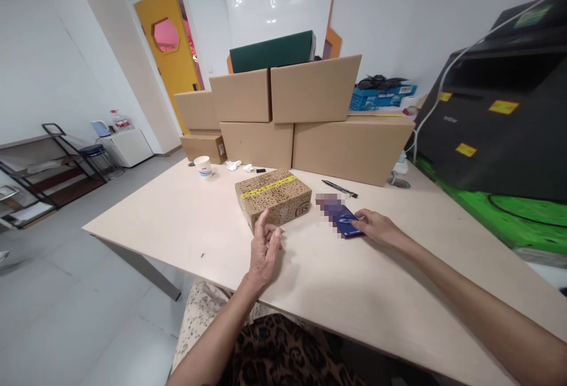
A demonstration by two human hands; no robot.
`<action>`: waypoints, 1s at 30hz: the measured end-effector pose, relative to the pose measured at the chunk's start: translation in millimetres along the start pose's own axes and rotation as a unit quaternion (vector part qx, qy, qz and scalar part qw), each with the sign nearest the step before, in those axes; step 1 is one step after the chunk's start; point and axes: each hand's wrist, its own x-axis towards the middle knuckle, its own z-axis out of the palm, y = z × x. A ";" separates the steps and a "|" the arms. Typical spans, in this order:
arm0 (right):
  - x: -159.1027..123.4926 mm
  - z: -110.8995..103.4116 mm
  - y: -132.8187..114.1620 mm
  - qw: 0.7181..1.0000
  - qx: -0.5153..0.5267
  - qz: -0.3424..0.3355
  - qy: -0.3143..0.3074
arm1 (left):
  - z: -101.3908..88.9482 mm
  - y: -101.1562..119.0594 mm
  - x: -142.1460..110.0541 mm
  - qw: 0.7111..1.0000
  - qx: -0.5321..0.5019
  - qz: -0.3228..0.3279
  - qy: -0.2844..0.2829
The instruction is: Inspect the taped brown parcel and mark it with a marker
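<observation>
A small cardboard box (274, 200) with dark spots and yellow tape across its top sits on the table in front of me. My left hand (264, 253) is just before its near side, index finger stretched out and the other fingers loosely bent, holding nothing. Whether a fingertip touches the box I cannot tell. Right of the box, a smartphone (346, 226) with a blue screen lies on the table, its far part blurred by pixelation. My right hand (376, 228) grips its near right edge, one finger over the screen. Beyond the phone lies a black pen (340, 189).
Large cardboard boxes (349, 149) are stacked along the back of the table (168, 221), topped by a dark green box (272, 52). A paper cup (203, 166), crumpled tissues (233, 165) and a small black item (261, 170) stand at back left. A big black printer carton (491, 120) is at right.
</observation>
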 end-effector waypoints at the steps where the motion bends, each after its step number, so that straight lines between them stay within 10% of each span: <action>1: 2.2 -0.9 -0.4 1.000 -0.020 0.002 -0.001 | 0.3 0.2 -0.1 1.000 0.000 -0.001 -0.001; 16: 87.0 -14.4 -26.5 0.991 -0.111 0.058 0.047 | 0.6 3.1 -2.4 1.000 0.012 -0.017 0.000; 30: -56.7 18.3 -73.9 0.978 -0.188 -0.085 -0.015 | 2.0 -0.6 -1.1 0.999 0.015 -0.026 0.012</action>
